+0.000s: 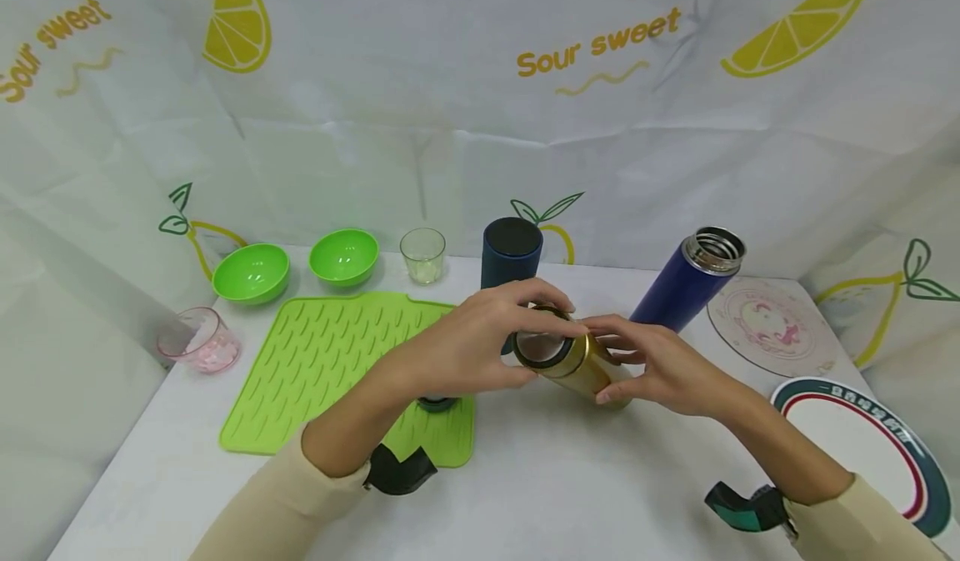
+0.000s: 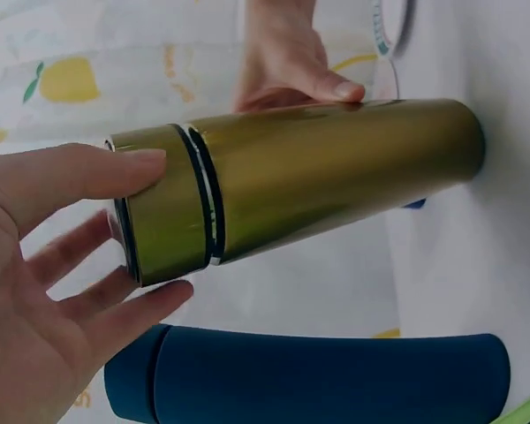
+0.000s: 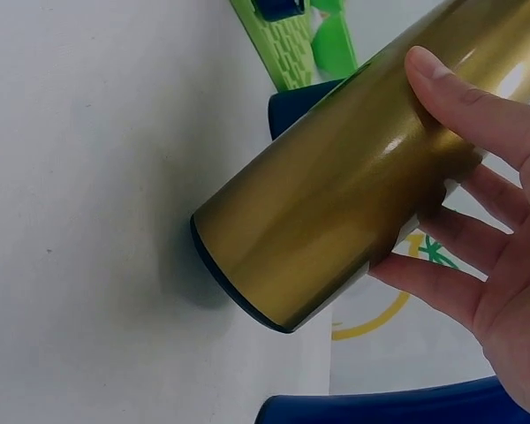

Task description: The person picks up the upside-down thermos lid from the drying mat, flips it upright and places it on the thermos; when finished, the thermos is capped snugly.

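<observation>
A gold thermos (image 1: 596,375) with a dark-edged lid (image 2: 170,212) stands between my hands at the middle of the table. My left hand (image 1: 480,336) holds the lid, thumb on one side and fingers on the other. Lower down, my right hand (image 1: 660,369) grips the thermos body between thumb and fingers. The lid is on the body, with a dark and silver ring showing at the seam. Just behind is a capped dark blue thermos (image 1: 512,252). To the right stands a blue thermos (image 1: 678,286) without a lid, its steel mouth uncovered.
A green mat (image 1: 330,361) lies left, with a small dark round object (image 1: 437,403) partly hidden by my left wrist. Behind it are two green bowls (image 1: 251,273) and a clear glass (image 1: 423,254). A pink glass (image 1: 210,348) stands far left. Right are a pink-patterned round board (image 1: 772,328) and a rimmed plate (image 1: 847,444).
</observation>
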{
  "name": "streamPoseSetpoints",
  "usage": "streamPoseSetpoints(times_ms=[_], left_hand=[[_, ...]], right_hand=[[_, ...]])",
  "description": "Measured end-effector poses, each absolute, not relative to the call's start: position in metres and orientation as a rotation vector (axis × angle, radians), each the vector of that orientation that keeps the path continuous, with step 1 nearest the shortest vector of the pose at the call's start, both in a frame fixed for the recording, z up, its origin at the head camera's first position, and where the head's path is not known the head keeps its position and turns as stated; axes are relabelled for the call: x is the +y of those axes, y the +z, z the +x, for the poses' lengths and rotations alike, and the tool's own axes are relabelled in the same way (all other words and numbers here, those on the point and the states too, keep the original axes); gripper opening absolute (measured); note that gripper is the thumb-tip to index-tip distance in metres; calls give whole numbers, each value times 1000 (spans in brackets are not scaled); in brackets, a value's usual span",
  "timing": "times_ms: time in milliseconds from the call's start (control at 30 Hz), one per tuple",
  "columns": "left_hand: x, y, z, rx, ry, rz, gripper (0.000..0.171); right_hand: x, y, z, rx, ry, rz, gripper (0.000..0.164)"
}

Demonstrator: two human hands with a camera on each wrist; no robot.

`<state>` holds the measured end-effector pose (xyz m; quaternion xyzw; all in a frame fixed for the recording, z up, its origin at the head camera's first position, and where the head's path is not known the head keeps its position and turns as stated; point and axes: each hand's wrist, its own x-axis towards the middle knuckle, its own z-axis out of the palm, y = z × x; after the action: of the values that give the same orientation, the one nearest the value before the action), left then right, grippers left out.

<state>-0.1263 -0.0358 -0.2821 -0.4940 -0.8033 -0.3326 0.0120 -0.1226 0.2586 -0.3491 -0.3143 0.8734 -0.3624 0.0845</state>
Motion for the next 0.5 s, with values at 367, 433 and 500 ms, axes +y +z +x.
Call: streamPoseSetpoints(times_ms=[367,433,500], left_hand=[[-29,-286,-122,-2585,-807,-1186,54],[-32,-284,-125,-2553,-893,-1332,45],[-35,-283,-128,-2535,-968,-1442,55]], right_hand=[[257,-349,-124,2594,-1087,-987,74],[257,-349,-125,2595,-1081,-969,75],[257,-349,-125,2599,-1077,-951,77]])
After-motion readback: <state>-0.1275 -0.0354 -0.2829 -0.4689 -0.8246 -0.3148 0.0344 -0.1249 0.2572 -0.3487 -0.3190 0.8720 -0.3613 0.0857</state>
